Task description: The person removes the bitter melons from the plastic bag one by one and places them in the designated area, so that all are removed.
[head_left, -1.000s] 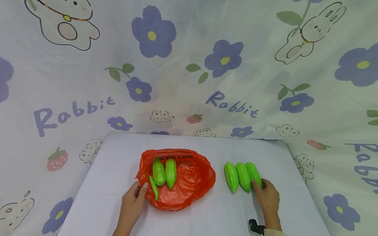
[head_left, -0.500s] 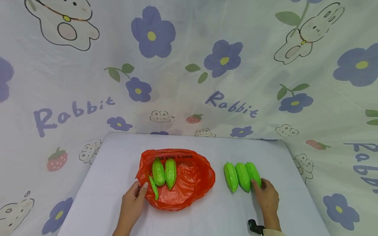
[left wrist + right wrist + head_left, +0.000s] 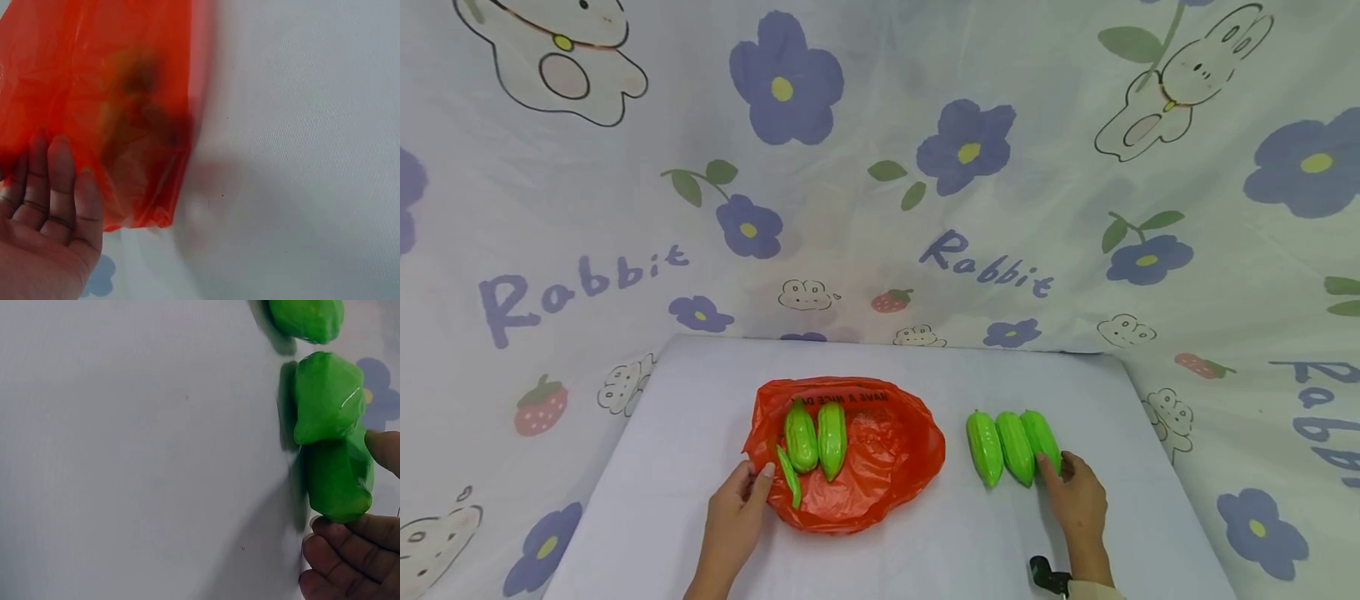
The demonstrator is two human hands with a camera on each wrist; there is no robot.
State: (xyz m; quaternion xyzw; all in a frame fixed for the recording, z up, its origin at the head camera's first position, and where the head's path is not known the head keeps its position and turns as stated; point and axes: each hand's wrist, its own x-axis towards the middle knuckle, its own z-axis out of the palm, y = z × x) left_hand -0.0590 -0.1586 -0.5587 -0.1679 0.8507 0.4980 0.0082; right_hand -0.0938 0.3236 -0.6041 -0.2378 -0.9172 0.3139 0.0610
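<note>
I have the right hand (image 3: 1081, 498) gripping the rightmost green vegetable (image 3: 1040, 435) on the counter (image 3: 955, 542).
Glossy, ribbed; thumb and fingers parted to its width. My left hand (image 3: 735, 510) pinches the left edge of the red bag (image 3: 887, 454).

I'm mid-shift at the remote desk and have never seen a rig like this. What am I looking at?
No robot here: a person works bare-handed. The head camera looks forward and down at the white table; one camera on each wrist gives a close view. The left hand holds the edge of a red plastic bag; two plump green vegetables and a thin one lie inside. To the bag's right, three more plump vegetables lie side by side; the right hand grips the rightmost vegetable.
</note>
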